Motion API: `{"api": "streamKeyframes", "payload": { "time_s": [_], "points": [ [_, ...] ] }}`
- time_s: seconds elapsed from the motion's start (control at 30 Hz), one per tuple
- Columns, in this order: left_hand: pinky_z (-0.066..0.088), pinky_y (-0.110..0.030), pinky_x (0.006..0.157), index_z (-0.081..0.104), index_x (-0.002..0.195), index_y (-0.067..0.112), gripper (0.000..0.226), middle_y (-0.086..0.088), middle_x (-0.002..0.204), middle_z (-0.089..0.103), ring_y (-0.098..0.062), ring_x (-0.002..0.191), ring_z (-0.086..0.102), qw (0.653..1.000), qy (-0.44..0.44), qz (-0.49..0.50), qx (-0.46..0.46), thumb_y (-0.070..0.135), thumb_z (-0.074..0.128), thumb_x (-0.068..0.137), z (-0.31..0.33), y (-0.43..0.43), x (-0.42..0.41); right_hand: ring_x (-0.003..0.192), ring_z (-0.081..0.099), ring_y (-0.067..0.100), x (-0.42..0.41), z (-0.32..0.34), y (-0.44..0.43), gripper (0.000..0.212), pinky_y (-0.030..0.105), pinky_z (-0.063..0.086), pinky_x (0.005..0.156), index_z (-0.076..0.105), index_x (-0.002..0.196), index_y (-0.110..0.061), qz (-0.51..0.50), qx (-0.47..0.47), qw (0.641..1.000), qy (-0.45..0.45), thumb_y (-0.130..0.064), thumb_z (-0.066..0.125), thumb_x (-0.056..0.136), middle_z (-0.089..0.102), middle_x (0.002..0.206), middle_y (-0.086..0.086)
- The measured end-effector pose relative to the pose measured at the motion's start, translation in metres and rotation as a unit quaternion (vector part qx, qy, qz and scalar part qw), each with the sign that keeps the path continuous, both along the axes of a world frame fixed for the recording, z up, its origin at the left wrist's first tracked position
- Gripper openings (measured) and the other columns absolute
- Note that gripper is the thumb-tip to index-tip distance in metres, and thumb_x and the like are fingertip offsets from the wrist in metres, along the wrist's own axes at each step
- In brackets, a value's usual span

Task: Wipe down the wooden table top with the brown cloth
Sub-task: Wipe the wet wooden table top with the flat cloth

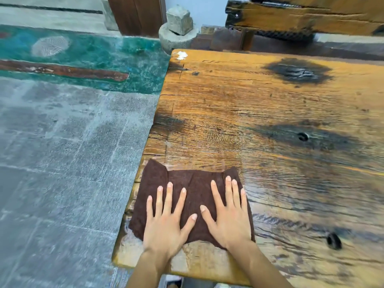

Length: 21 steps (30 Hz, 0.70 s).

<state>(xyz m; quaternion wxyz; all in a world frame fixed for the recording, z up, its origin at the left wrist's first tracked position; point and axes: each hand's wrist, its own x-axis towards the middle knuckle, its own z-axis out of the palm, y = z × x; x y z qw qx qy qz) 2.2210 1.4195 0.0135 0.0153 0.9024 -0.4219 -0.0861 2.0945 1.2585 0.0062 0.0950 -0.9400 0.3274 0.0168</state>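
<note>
Two hands press flat, palms down, on the brown cloth (195, 183), thumb tips close together. On the left hand (166, 221) the fingers are straight and spread, and nothing is gripped. On the right hand (228, 219) the fingers are straight too, the index set apart and the other three close together, also gripping nothing.

The cloth lies spread under both palms on the wooden table top (259, 113). Its left side runs just outside the left little finger, close to the table's left edge, and its two far corners stick out a little past the fingertips. Pale bare wood shows between the wrists and the near table edge.

Right of the right hand, well apart from it, a dark hole (334, 241) sits in the board. A second hole (303, 136) lies ahead and to the right of the right fingertips, in a dark streak. Far beyond the right hand is a charred patch (298, 72). Far beyond the left hand, at the table's far corner, is a white mark (181, 55).

Left of the left hand, below table level, is a grey stone floor (62, 163), with a green strip (104, 50) farther on. Past the far corner stands a round stone basin (166, 41) holding a stone block (179, 19). To its right is a timber beam (301, 19).
</note>
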Motion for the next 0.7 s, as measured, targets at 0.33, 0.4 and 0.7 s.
{"api": "streamKeyframes", "payload": {
  "time_s": [0.33,0.4,0.7],
  "points": [
    [0.014,-0.063,0.123,0.020,0.166,0.030,0.076,-0.017,0.174,0.010,-0.039,0.160,0.007,0.999,-0.004,-0.045,0.007,0.071,0.027,0.103,0.008,0.064,-0.059,0.162,0.004,0.037,-0.069,0.006,0.064,0.077,0.056,0.010,0.127,0.021,0.167,-0.024,-0.005,0.007,1.000,0.005,-0.066,0.030,0.103,0.008,0.173,0.022],
    [0.014,-0.062,0.123,0.016,0.167,0.033,0.073,-0.019,0.174,0.007,-0.039,0.160,0.006,0.998,0.009,-0.068,-0.003,0.069,0.027,0.104,0.010,0.080,-0.068,0.162,0.001,0.035,-0.078,0.008,0.074,0.076,0.055,0.007,0.128,0.017,0.168,-0.025,-0.008,0.021,1.000,0.008,-0.066,0.028,0.105,0.004,0.174,0.020],
    [0.043,-0.056,0.110,0.051,0.152,0.018,0.069,-0.006,0.163,0.041,-0.031,0.144,0.044,0.985,0.078,0.013,-0.151,0.063,0.048,0.100,0.018,0.131,-0.028,0.149,0.036,0.024,-0.132,0.035,0.060,0.069,0.048,0.031,0.123,0.051,0.152,-0.017,-0.137,0.157,0.970,-0.126,-0.062,0.047,0.101,0.044,0.160,0.003]
  ]
}}
